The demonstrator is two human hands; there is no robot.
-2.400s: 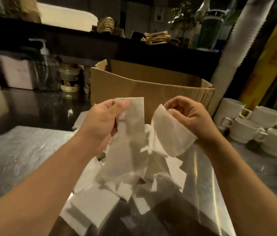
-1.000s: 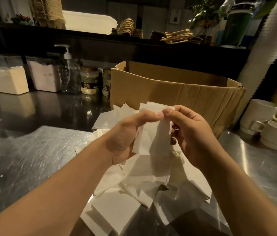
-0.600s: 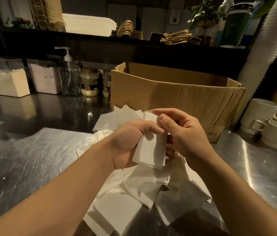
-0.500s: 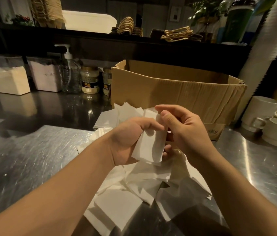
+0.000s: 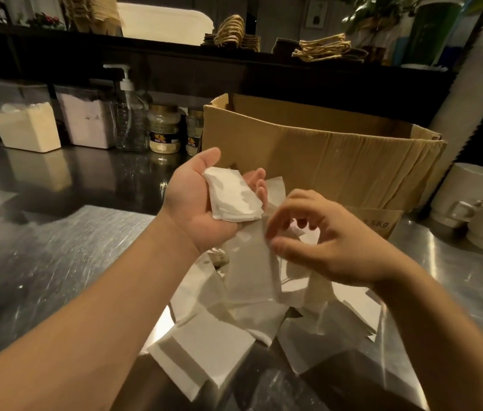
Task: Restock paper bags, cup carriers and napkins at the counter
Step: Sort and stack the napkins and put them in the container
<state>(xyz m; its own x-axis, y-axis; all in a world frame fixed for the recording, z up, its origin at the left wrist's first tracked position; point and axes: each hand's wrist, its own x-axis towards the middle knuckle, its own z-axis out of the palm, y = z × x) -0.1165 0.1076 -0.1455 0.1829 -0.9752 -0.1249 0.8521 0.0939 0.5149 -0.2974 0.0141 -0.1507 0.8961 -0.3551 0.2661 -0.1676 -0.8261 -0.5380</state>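
Note:
A small folded stack of white napkins (image 5: pixel 231 197) lies on the upturned palm of my left hand (image 5: pixel 190 209), whose fingers are relaxed and thumb spread out. Just to the right and lower, my right hand (image 5: pixel 335 250) pinches the top edge of a single napkin (image 5: pixel 252 274) between thumb and forefinger. Below both hands a loose pile of napkins (image 5: pixel 213 345) is scattered over the steel counter (image 5: pixel 41 262). Brown paper bags with twine handles (image 5: pixel 320 50) lie on the dark shelf at the back.
An open cardboard box (image 5: pixel 323 161) stands right behind the pile. White cups (image 5: pixel 471 197) are stacked at the right. At the back left are a pump bottle (image 5: pixel 129 120), jars (image 5: pixel 163 132) and clear tubs (image 5: pixel 26 126).
My left hand has turned palm up with the folded stack resting on it. My right hand has let go of that stack and dropped lower to the right onto a single napkin.

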